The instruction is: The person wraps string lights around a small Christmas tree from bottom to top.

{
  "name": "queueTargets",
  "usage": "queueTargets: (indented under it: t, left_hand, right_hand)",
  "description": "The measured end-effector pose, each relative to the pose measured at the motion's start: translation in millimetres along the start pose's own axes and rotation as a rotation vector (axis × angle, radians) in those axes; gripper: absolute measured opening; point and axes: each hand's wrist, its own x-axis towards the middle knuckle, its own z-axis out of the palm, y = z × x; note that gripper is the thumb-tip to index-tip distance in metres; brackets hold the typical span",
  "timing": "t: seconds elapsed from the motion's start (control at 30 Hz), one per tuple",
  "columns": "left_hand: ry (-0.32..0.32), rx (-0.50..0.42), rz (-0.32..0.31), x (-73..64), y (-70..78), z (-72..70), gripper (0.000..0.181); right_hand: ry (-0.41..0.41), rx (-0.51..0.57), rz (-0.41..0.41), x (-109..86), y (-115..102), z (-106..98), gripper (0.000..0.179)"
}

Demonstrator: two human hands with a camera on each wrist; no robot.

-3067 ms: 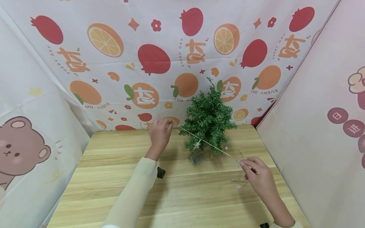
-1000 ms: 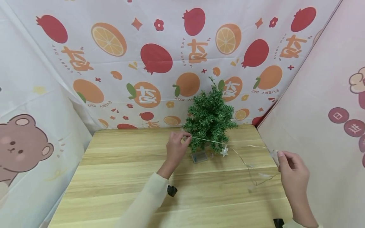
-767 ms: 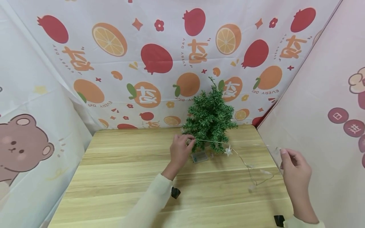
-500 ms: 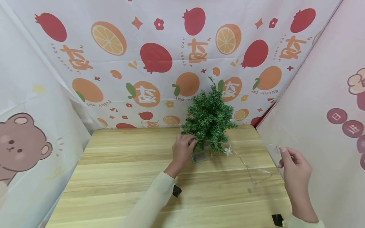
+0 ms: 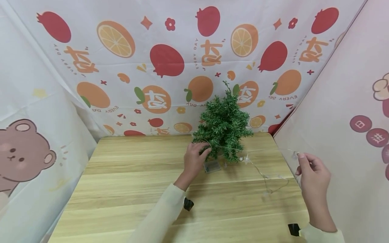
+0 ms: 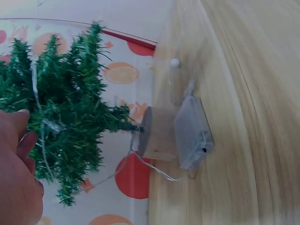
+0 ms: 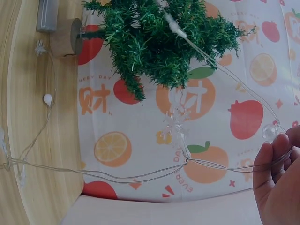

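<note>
A small green artificial Christmas tree (image 5: 225, 123) stands at the back of the table on a round wooden base (image 6: 159, 136). Fine-wire string lights (image 7: 176, 125) with clear stars and round beads run across its lower branches and out to the right. At the tree's left side, my left hand (image 5: 195, 160) pinches the wire among the lower branches, its fingertips partly hidden. Out to the right, my right hand (image 5: 314, 177) holds the strand between thumb and fingers, close to a clear bead (image 7: 270, 132). Slack wire loops down toward the tabletop between them.
A clear battery box (image 6: 194, 133) lies in front of the tree base. The wooden table (image 5: 121, 189) meets a fruit-print cloth (image 5: 133, 101) behind, and pale cloth walls stand at both sides. Black wrist straps (image 5: 188, 204) show at the cuffs.
My left hand has come down and right to the tree's lower left branches. My right hand has drawn the strand out to the right, then shifted slightly up and left.
</note>
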Motion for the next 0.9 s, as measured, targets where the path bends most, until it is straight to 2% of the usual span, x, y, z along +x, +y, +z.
queueTargets:
  t: [0.1,0.17,0.23,0.3,0.37,0.53,0.63,0.7,0.9]
  left_hand:
    - [0.055,-0.035,0.007,-4.4,8.0,-6.1,0.02]
    - [0.09,-0.06,0.05,-8.2,16.8,-9.7,0.018]
    - [0.096,-0.105,0.114,-12.3,28.4,-12.6,0.018]
    - [0.063,-0.166,0.17,-15.9,40.6,-13.6,0.019]
    - [0.008,-0.227,0.196,-18.5,52.6,-13.9,0.021]
    - [-0.091,-0.312,0.163,-17.4,79.0,-12.9,0.023]
    - [-0.131,-0.316,0.146,-13.4,93.8,-10.2,0.02]
    - [-0.161,-0.288,0.144,-10.2,103.7,-6.5,0.019]
    - [-0.292,-0.243,0.156,1.5,130.4,16.6,0.026]
  right_hand:
    - [-0.004,0.033,0.01,-1.6,0,2,0.024]
    - [-0.012,0.022,-0.007,-3.4,0,5,0.023]
    - [-0.031,-0.024,-0.054,-5.1,1,9,0.023]
    - [-0.055,-0.073,-0.111,-6.4,3,13,0.024]
    - [-0.079,-0.101,-0.16,-7.0,4,18,0.024]
    - [-0.1,-0.127,-0.206,-7.9,4,30,0.024]
    - [-0.109,-0.117,-0.219,-10.2,2,34,0.023]
    - [-0.125,-0.11,-0.224,-12.5,2,37,0.024]
    - [-0.181,-0.135,-0.235,-21.1,0,41,0.022]
